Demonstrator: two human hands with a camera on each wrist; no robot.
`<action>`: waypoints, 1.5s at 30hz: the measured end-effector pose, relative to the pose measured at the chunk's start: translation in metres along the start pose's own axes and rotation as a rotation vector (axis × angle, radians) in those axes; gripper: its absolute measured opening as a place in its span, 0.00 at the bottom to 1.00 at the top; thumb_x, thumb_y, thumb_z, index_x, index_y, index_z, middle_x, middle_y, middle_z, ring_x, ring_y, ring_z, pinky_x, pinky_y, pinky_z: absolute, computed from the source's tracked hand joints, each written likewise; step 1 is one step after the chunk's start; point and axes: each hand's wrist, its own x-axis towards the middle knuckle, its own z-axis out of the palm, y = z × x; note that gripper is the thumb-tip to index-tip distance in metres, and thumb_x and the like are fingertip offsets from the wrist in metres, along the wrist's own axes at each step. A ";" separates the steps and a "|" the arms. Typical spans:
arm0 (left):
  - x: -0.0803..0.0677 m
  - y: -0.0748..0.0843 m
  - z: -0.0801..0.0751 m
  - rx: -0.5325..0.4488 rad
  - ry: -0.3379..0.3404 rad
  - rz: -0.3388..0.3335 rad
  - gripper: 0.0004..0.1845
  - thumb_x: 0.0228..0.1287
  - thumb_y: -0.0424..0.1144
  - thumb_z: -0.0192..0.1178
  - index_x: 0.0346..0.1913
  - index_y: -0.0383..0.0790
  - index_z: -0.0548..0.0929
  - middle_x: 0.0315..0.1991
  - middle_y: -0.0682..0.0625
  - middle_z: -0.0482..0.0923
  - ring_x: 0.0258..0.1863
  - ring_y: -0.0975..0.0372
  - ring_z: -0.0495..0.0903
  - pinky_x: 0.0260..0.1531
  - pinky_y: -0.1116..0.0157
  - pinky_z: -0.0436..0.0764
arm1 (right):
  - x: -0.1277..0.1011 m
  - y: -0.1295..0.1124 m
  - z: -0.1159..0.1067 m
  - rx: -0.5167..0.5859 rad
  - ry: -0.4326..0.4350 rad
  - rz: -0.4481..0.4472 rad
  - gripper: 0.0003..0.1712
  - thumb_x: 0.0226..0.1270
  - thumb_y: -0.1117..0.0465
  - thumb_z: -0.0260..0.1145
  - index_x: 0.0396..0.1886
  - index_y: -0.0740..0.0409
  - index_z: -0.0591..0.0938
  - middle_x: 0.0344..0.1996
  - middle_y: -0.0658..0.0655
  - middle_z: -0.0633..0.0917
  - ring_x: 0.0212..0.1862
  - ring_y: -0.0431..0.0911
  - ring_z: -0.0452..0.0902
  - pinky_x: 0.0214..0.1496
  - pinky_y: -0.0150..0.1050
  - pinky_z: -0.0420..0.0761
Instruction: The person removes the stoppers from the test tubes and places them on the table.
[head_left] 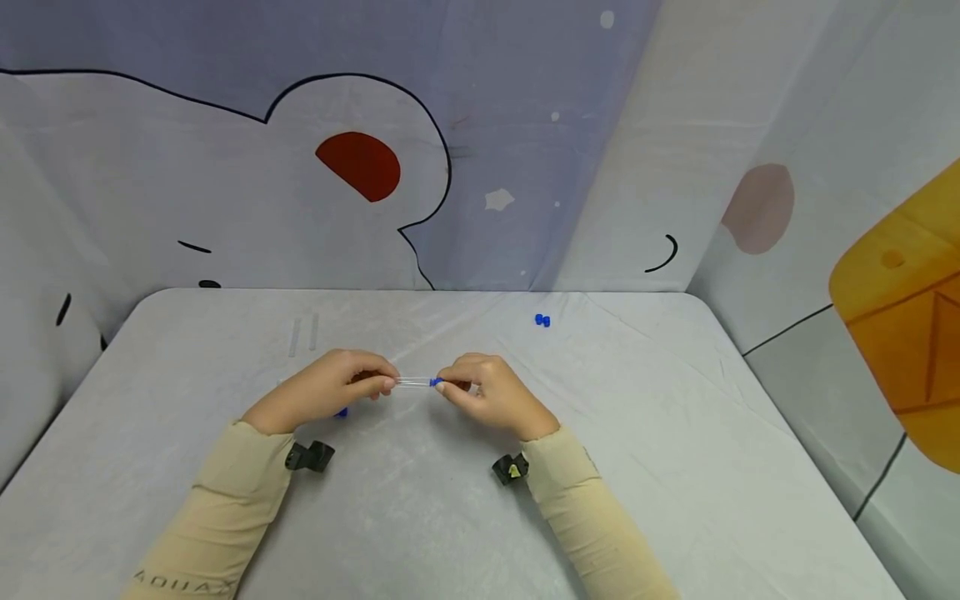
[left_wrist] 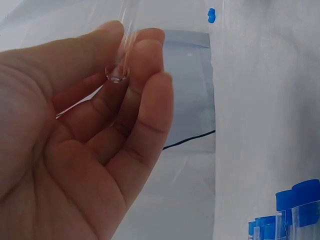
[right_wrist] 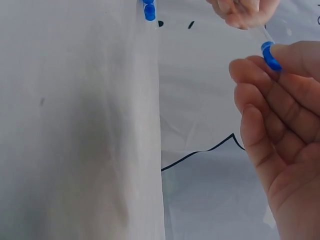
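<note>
A clear test tube point(head_left: 414, 382) spans the gap between the two hands over the table. Near its rounded bottom point(left_wrist: 117, 74), my left hand point(head_left: 327, 387) pinches it between thumb and fingers. At the other end my right hand point(head_left: 495, 393) grips a blue cap point(right_wrist: 270, 56) with thumb and forefinger, and the cap sits at the tube's mouth. The right hand's other fingers curl loosely below the cap in the right wrist view. Under the left forearm side, blue-capped tubes point(left_wrist: 305, 200) show in the left wrist view, mostly hidden by the hand in the head view.
Two clear uncapped tubes point(head_left: 303, 335) lie on the white-covered table point(head_left: 675, 500) at the back left. Two loose blue caps point(head_left: 542, 320) sit toward the back right. A printed cloth wall point(head_left: 510, 150) rises behind the table's far edge.
</note>
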 end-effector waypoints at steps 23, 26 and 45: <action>-0.001 0.004 -0.001 -0.056 0.002 0.000 0.09 0.74 0.38 0.62 0.45 0.37 0.88 0.33 0.51 0.83 0.31 0.63 0.78 0.29 0.66 0.76 | 0.000 -0.001 0.000 0.020 0.035 -0.004 0.05 0.67 0.67 0.70 0.36 0.65 0.90 0.27 0.50 0.85 0.30 0.39 0.74 0.32 0.44 0.81; -0.001 0.004 -0.001 -0.071 0.000 -0.005 0.08 0.73 0.38 0.63 0.45 0.36 0.88 0.32 0.51 0.83 0.30 0.65 0.77 0.28 0.66 0.75 | 0.000 0.000 0.001 0.011 0.043 0.004 0.05 0.67 0.67 0.69 0.35 0.64 0.90 0.27 0.50 0.85 0.30 0.39 0.75 0.32 0.43 0.81; -0.002 0.002 -0.002 -0.024 0.023 -0.040 0.13 0.75 0.41 0.61 0.51 0.36 0.87 0.39 0.49 0.86 0.36 0.63 0.81 0.41 0.60 0.81 | 0.003 0.001 0.001 0.182 0.115 0.181 0.06 0.66 0.65 0.73 0.42 0.59 0.88 0.34 0.50 0.89 0.36 0.38 0.83 0.40 0.35 0.83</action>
